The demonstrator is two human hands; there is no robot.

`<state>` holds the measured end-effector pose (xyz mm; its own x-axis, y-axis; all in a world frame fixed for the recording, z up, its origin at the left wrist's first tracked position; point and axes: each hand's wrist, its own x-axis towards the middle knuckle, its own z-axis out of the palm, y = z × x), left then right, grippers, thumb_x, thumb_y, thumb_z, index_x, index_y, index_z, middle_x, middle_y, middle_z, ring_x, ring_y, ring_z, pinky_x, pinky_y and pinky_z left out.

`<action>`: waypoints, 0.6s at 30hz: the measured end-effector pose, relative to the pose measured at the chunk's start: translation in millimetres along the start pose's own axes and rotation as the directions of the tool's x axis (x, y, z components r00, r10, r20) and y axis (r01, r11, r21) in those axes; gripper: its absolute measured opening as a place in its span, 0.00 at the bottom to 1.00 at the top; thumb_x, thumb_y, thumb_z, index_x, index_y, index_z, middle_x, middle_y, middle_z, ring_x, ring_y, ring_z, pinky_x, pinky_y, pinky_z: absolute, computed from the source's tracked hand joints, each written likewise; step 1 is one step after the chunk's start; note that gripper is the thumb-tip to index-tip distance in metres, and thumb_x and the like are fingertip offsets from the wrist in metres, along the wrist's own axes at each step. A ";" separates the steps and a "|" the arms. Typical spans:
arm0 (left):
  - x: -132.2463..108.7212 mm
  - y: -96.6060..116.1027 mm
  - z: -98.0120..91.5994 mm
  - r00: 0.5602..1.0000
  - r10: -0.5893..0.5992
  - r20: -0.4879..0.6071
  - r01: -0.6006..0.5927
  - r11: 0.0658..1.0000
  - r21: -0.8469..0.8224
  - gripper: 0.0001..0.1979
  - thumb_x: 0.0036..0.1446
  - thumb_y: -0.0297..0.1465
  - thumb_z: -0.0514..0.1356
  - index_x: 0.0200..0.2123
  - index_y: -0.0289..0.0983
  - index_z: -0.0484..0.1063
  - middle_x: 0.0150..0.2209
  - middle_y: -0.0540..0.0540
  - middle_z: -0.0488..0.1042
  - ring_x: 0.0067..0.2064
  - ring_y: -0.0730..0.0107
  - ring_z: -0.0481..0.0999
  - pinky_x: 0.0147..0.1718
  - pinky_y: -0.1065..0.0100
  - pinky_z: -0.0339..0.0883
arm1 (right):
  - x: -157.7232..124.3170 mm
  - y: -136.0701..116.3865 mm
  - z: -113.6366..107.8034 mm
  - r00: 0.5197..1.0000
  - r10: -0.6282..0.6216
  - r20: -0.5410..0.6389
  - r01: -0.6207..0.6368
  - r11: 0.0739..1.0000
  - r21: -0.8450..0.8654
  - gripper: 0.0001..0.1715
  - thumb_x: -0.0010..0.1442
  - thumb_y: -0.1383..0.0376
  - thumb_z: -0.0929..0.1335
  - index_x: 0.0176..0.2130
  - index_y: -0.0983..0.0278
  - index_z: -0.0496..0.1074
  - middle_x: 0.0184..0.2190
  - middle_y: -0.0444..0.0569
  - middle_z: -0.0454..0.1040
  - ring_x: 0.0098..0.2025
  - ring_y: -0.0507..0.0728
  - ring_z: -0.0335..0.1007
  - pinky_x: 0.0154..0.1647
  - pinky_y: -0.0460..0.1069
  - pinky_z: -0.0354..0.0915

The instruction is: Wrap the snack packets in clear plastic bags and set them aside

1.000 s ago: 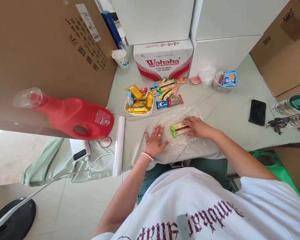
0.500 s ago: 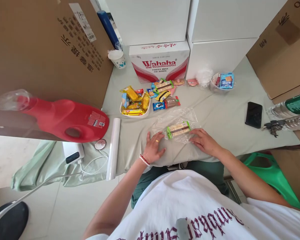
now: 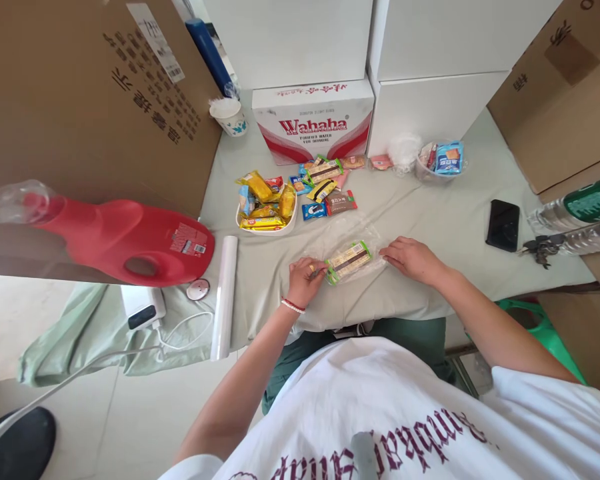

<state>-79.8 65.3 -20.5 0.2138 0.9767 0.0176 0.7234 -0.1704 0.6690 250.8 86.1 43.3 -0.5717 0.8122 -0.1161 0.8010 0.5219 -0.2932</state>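
Observation:
A green-ended snack bar (image 3: 349,261) lies on a sheet of clear plastic wrap (image 3: 351,237) on the pale green cloth. My left hand (image 3: 305,280) has its fingers curled in a pinch at the bar's left end, gripping the wrap's edge. My right hand (image 3: 411,258) rests at the bar's right side, fingers bent and pressed on the wrap's other edge. A roll of clear wrap (image 3: 225,295) lies to the left of my left hand.
A white bowl (image 3: 265,230) of snack packets and several loose packets (image 3: 325,190) lie behind the bar. A red jug (image 3: 125,235), power bank (image 3: 143,308), phone (image 3: 503,225), keys (image 3: 535,249), bottles (image 3: 580,207), paper cup (image 3: 229,117), plastic tub (image 3: 437,163) and stacked boxes (image 3: 313,123) surround the table.
My right hand came off the bar and moved to its right side. My left hand went from flat on the cloth to pinching at the bar's left end. The wrap is drawn in around the bar.

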 end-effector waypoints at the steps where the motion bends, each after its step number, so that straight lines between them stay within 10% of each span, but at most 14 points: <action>1: -3.3 -0.3 -0.6 0.999 0.012 -0.029 -0.012 1.000 -0.013 0.09 0.65 0.35 0.58 0.40 0.44 0.80 0.49 0.46 0.82 0.54 0.58 0.78 0.59 0.51 0.65 | 3.9 -0.4 -4.1 1.000 0.022 0.011 -0.022 0.999 -0.029 0.23 0.75 0.61 0.59 0.54 0.61 0.79 0.42 0.57 0.80 0.48 0.63 0.70 0.47 0.54 0.66; 18: 10.9 -14.0 2.7 0.864 -0.349 -0.362 0.406 0.909 0.092 0.13 0.64 0.35 0.55 0.46 0.40 0.76 0.43 0.39 0.81 0.55 0.45 0.74 0.57 0.45 0.64 | 96.8 5.0 -11.8 0.961 0.278 -0.011 -0.278 0.956 -0.092 0.22 0.74 0.60 0.58 0.50 0.64 0.78 0.50 0.60 0.76 0.53 0.67 0.68 0.43 0.54 0.64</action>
<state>-85.8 78.0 -31.7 -0.3058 0.9507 0.0506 0.8050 0.2299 0.5470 201.6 170.4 41.8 -0.3246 0.9280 -0.1827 0.9411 0.2976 -0.1605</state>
